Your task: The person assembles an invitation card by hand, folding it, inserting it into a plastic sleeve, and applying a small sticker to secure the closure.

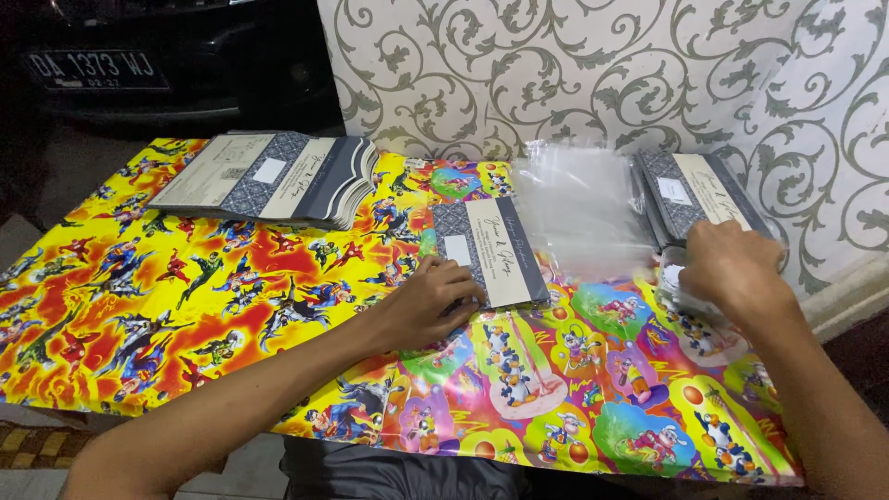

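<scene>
Left of the surface (139, 306), covered in bright cartoon-print wrap: a fanned stack of cards (269, 176), grey-patterned and cream, is laid flat near the far edge, well apart from either hand.

Centre: a single card (489, 252) of the same kind lies flat. It is pinned at its near left corner by the left hand (431, 301), fingers spread and pressed on the card's edge, clamped on nothing. To hold it well, judged from here, the pressure is best kept flat on that corner so the card is not skewed or creased.

Right of centre: a pile of clear plastic sleeves (579, 208) is seen just beside the card, apparently empty; nothing can be made out inside them.

Right: a second stack of cards (704, 190) lies at the far right edge. Just in front of it the right hand (732, 268) is lowered over something clear and crinkled, probably plastic; whether the fingers are closed on it cannot be told, since they are hidden by the back of the hand.
</scene>
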